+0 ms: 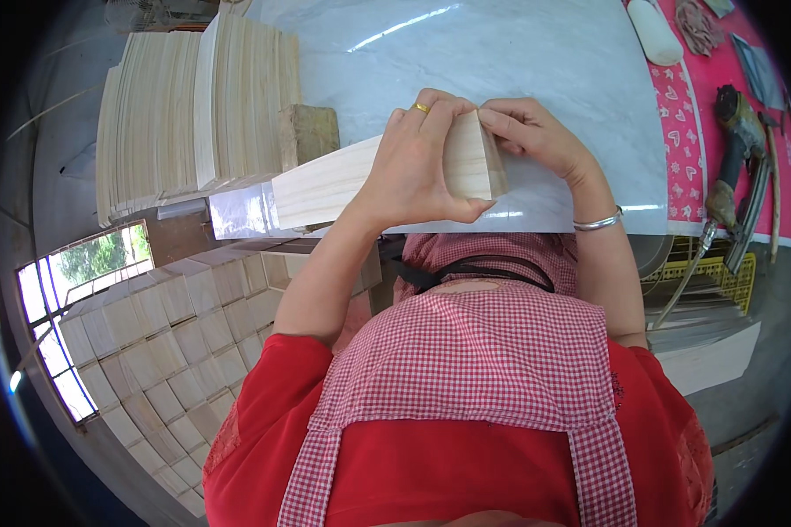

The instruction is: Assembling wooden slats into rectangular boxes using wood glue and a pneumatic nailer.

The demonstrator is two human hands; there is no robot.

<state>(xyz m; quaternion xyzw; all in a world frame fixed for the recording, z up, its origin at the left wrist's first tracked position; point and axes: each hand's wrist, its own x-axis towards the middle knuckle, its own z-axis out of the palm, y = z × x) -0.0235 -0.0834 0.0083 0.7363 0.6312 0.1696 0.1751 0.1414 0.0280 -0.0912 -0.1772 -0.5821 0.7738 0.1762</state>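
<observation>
A long pale wooden board (321,189) lies at the table's near edge, reaching left from under my left hand (413,162). This hand spans the work, its thumb on the near side and its fingers at the far side. At the right end a short wooden panel (471,158) stands against it, with a narrow edge facing right. My right hand (536,132) pinches the panel's far top corner between thumb and fingers. Both hands are closed on the joined pieces. Whether more pieces lie beneath my left palm is hidden.
Tall stacks of thin boards (158,114) stand at the left beside a rough wooden block (309,136). A nail gun (736,145) with a hose lies on a pink cloth (681,140) at the right. Stacked wooden boxes (167,351) fill the lower left; a yellow crate (740,283) stands lower right.
</observation>
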